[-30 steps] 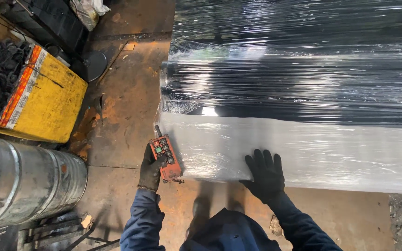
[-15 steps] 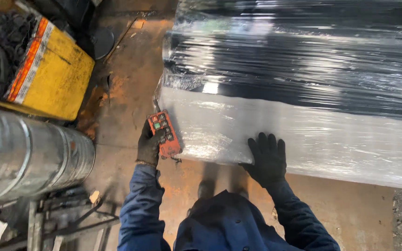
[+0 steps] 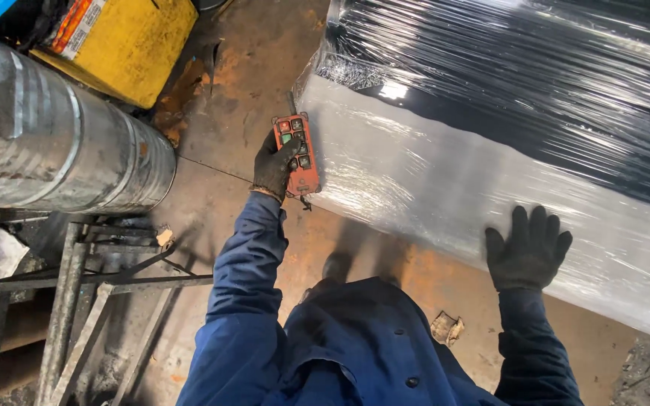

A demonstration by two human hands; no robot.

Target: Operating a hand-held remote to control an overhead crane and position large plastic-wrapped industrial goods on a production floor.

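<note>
While the person in blue overalls is standing close against the long edge of the wrapped load, only a narrow strip of rusty concrete floor is lying open between their boots and it, with a scrap of crumpled paper sitting just by their feet. To their left a metal stand is crowding the space, carrying a big steel drum on its side; I cannot tell what is inside it. Their right hand, gloved in black, is resting flat on the pale lower face of the load, fingers spread. Their left hand is gripping an orange remote control just beside the load's near corner, fingers curled around its back and the thumb pressing on the button face. Farther off, the load's dark upper part is gleaming under tight clear film. Beyond the drum a yellow container is sitting on the floor, its contents hidden from here.
</note>
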